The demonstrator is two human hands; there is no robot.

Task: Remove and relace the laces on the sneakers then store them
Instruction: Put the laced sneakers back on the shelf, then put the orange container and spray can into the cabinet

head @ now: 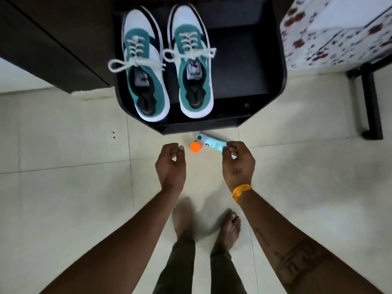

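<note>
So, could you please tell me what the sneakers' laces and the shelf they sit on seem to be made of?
The laces look like woven cotton or polyester: flat, matte, off-white, visibly textured. The shelf looks like dark laminated board, smooth with a faint sheen; painted wood is possible.

Ahead of me the two sneakers [167, 62] sit side by side on the left half of a shelf [244, 66], toes pointing away. On the floor [63, 187] just before the shelf lie a ball [195, 147] and, to its right, a tube [210, 143]. My left grip [170, 164] hangs near the ball's left; my right grip [238, 164] overlaps the tube's near end. A bed [339, 32] stands right of the shelf.
</note>
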